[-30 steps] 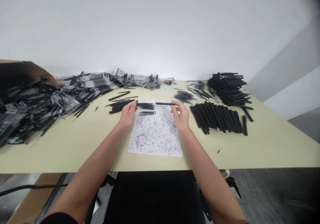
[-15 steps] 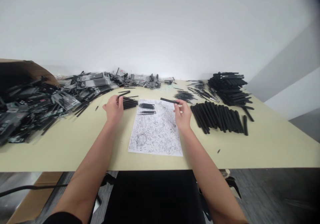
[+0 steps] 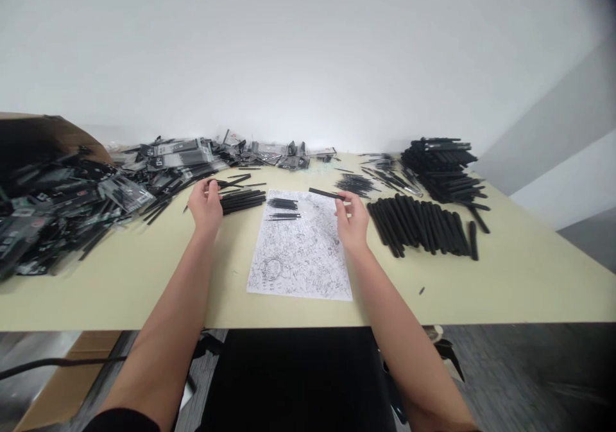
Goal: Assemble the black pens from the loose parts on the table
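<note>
My right hand point(image 3: 352, 221) pinches a short black pen barrel point(image 3: 323, 192) over the upper right edge of a scribbled sheet of paper point(image 3: 303, 259). My left hand point(image 3: 206, 208) is at the left end of a row of black pen barrels point(image 3: 245, 201). Its thumb and fingers are closed together beside loose dark pen parts point(image 3: 243, 179); what they grip, if anything, is hard to make out. Two small groups of thin pen refills point(image 3: 283, 203) lie on the top of the paper.
A heap of plastic-packed black pens point(image 3: 178, 156) spreads from a cardboard box point(image 3: 72, 133) on the left. To the right lie thin refills point(image 3: 357, 185), a row of thick black barrels point(image 3: 418, 226) and a stacked pile of black pens point(image 3: 437, 162). A tiny dark piece point(image 3: 421, 291) is near the front edge.
My left hand has moved left, uncovering more of the barrel row and leaving a dark pen part lying behind it. My right hand stays in place with its pen barrel.
</note>
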Motion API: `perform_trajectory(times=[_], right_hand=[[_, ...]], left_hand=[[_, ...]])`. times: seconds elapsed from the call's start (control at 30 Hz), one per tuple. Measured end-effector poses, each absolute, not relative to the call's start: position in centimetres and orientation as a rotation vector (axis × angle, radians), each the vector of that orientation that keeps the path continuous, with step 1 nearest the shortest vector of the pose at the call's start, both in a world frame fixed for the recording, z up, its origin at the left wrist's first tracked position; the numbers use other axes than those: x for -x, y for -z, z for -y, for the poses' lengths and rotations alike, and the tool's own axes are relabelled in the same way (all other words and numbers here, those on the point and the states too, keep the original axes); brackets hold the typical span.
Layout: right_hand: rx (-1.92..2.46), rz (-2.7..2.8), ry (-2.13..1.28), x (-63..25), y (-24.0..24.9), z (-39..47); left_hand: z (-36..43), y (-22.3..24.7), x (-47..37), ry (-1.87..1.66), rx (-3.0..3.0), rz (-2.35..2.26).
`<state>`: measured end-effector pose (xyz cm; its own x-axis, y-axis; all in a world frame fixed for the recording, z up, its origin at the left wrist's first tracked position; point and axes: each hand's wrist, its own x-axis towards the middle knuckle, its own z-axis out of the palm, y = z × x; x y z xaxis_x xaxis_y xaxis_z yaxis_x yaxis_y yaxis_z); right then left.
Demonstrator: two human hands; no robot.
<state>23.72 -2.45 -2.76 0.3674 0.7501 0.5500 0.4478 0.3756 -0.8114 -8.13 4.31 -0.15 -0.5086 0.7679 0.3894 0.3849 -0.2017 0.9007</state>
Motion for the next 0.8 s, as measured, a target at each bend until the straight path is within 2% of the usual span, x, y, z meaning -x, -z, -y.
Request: perform_trajectory(times=[0.23,0.6,0.8], right_hand=[[1.263,1.259,-0.274,-23.81,2.89,2.34],[1.257,1.228,-0.319,-23.82,2.95,2.21],[1.254,1.194,-0.349,-23.67,2.87,2.16]], left_hand=[[-4.81,0.23,8.94,-1.872,-1.186,-1.719],[-4.77,-0.47,8.78,-1.78,-0.919,-1.661],[-4.84,-0.2,9.11,-1.761,-0.993,-1.64]])
